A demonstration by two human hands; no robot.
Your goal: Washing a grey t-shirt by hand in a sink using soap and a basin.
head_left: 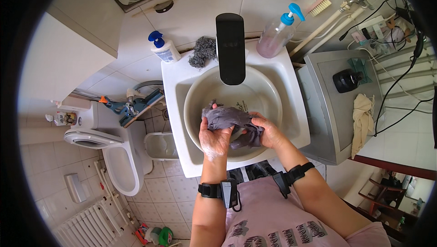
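Observation:
A bunched grey-purple cloth, wet-looking, is held between my two hands over a round pale basin. My left hand cups the cloth's left side, with white suds on the palm and wrist. On the cloth's right end, the fingers of my right hand are closed. The basin sits inside a white sink. Part of the cloth hangs down between the hands, and some fingertips are hidden behind it. A black upright faucet-like fixture stands over the basin's far rim.
Behind the sink stand a white pump bottle, a grey scouring mesh and a clear soap dispenser. At right, a grey washing machine bears a black bottle and a beige cloth. A toilet is at left.

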